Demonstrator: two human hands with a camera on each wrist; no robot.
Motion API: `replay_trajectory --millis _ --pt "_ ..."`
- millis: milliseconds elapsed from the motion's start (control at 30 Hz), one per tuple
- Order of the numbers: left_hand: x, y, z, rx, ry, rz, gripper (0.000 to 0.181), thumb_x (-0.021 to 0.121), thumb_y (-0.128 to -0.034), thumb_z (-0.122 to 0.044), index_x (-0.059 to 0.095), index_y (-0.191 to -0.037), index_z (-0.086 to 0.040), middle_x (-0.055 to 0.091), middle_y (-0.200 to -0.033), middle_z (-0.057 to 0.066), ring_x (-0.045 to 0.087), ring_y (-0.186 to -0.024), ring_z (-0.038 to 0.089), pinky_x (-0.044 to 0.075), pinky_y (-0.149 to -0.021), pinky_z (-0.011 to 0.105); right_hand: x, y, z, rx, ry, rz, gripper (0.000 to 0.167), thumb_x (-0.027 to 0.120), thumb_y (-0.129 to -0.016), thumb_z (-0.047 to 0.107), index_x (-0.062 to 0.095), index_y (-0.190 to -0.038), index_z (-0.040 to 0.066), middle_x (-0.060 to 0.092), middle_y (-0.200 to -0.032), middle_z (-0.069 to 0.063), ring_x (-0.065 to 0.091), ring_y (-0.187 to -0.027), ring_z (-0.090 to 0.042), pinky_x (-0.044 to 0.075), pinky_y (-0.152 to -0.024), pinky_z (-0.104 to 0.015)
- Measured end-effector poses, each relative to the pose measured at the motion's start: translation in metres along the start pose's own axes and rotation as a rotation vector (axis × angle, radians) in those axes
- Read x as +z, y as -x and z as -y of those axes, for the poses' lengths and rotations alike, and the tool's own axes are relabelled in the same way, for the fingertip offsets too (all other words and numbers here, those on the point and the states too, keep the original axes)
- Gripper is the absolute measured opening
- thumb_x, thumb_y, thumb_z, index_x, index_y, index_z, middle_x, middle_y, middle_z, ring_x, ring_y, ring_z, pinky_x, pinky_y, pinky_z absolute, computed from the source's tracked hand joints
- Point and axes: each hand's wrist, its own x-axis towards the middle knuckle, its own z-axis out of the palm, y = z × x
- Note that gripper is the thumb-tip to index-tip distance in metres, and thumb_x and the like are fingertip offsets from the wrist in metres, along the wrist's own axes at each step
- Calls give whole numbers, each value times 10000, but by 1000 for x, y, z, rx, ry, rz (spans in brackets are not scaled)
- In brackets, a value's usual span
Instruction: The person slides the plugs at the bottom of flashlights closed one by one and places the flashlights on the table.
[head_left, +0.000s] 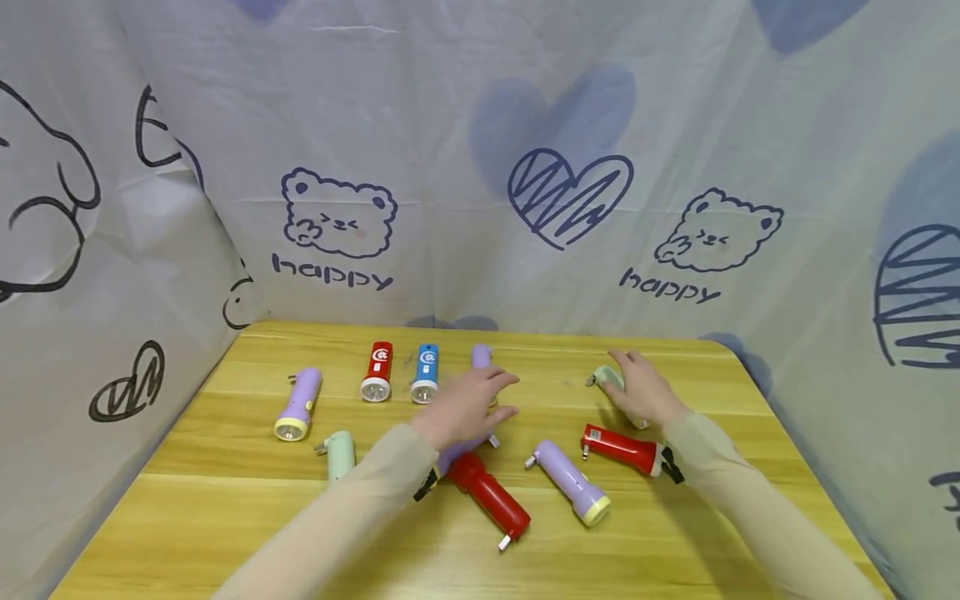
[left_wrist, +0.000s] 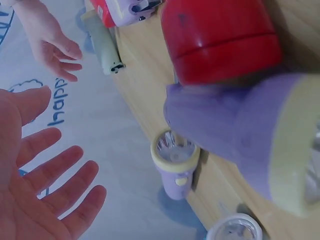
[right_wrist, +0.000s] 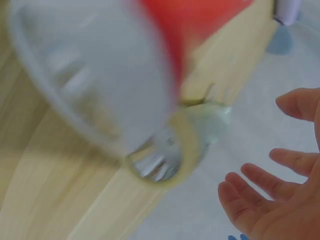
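My left hand hovers with spread, relaxed fingers above a purple flashlight at the back middle, holding nothing; its empty palm also shows in the left wrist view. Below its wrist another purple flashlight lies against a red one. My right hand is over a pale green flashlight at the back right, covering part of it; the right wrist view shows the fingers apart from that flashlight's lamp end. Nearer the right forearm lies a red flashlight with a black strap.
A purple flashlight lies front right of the middle. On the left are a purple, a green, a red and a blue flashlight. Printed cloth hangs behind the wooden table.
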Motion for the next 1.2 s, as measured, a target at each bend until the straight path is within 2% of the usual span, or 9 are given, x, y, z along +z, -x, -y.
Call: replay_trajectory --millis 167,367,467,633,767,867,967,1200 --pt "7 -7 -8 52 -65 -10 530 585 -1013 -423 526 -1459 -143 565 -1456 79 592 -1299 275 517 -1077 435 4 3 -11 -6 111 16 655 648 -959 248 395 -1486 -48 492 -1402 -356 536 -1236 -519 491 -989 -664" --pt "15 -13 -17 92 -177 11 520 588 -1011 -418 522 -1461 -166 558 -1467 70 593 -1294 285 529 -1060 439 6 5 -20 17 150 65 700 679 -937 265 385 -1511 -8 529 -1344 -353 572 -1169 -492 531 -915 -648" --pt "17 -13 -20 108 -205 21 515 587 -1010 -423 528 -1455 -170 560 -1471 65 596 -1289 293 515 -1078 440 7 5 -24 44 134 99 763 690 -927 288 337 -1525 -29 525 -1329 -386 582 -1139 -498 535 -906 -641" --pt "21 -14 -23 123 -204 40 512 601 -1003 -416 540 -1445 -164 556 -1476 67 580 -1306 291 483 -1117 407 10 3 -34 123 59 168 889 695 -923 342 218 -1523 -108 507 -1337 -412 587 -1129 -484 511 -963 -621" --pt "26 -13 -24 131 -207 54 514 603 -1001 -416 541 -1444 -162 549 -1485 76 573 -1319 290 480 -1121 404 13 0 -38 160 -36 214 905 714 -912 344 214 -1493 -137 584 -1194 -343 614 -998 -387 536 -924 -561" --pt "28 -12 -25 136 -218 61 506 589 -1008 -422 543 -1442 -166 552 -1481 74 582 -1310 280 498 -1099 403 14 -1 -38 186 -82 245 854 729 -900 335 279 -1443 -148 605 -1067 -261 592 -899 -308 553 -850 -489" --pt "30 -11 -25 132 -230 68 501 581 -1011 -431 544 -1439 -174 559 -1470 58 592 -1294 267 520 -1071 399 15 -3 -36 209 -88 269 788 730 -900 338 342 -1378 -153 594 -1020 -230 564 -864 -287 540 -801 -436" --pt "31 -9 -26 130 -265 75 502 580 -1007 -449 547 -1437 -190 553 -1484 48 585 -1311 259 524 -1066 406 15 -6 -32 264 -113 331 573 722 -917 360 443 -1152 -82 551 -884 -155 526 -771 -246 476 -646 -310"
